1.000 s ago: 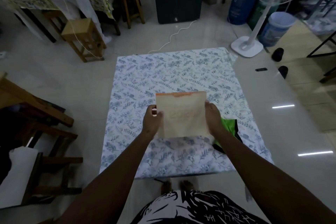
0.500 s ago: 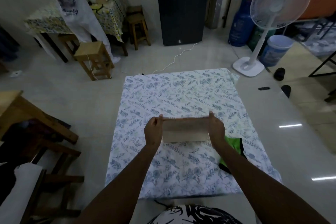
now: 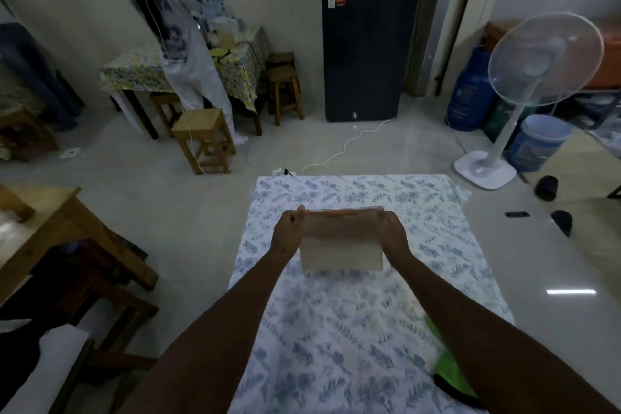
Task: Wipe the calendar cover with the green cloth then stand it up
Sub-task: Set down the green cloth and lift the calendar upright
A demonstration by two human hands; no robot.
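The cream desk calendar [image 3: 341, 250] with an orange top edge stands tent-like on the floral sheet [image 3: 353, 339], its back panel facing me. My left hand [image 3: 289, 233] grips its upper left corner and my right hand [image 3: 393, 232] grips the upper right corner. The green cloth [image 3: 443, 360] lies on the sheet near its right edge, close to me, partly hidden under my right forearm.
A white standing fan [image 3: 524, 84] and a blue bucket [image 3: 537, 141] stand at the far right. A wooden stool [image 3: 205, 138] and a dark fridge [image 3: 366, 33] are beyond the sheet. A person [image 3: 181, 54] stands by a covered table. A wooden bench [image 3: 60, 239] sits at my left.
The calendar went from flat in front of me to folded, then set down farther out on the sheet as a tent. Both hands kept hold. The view tilted up.
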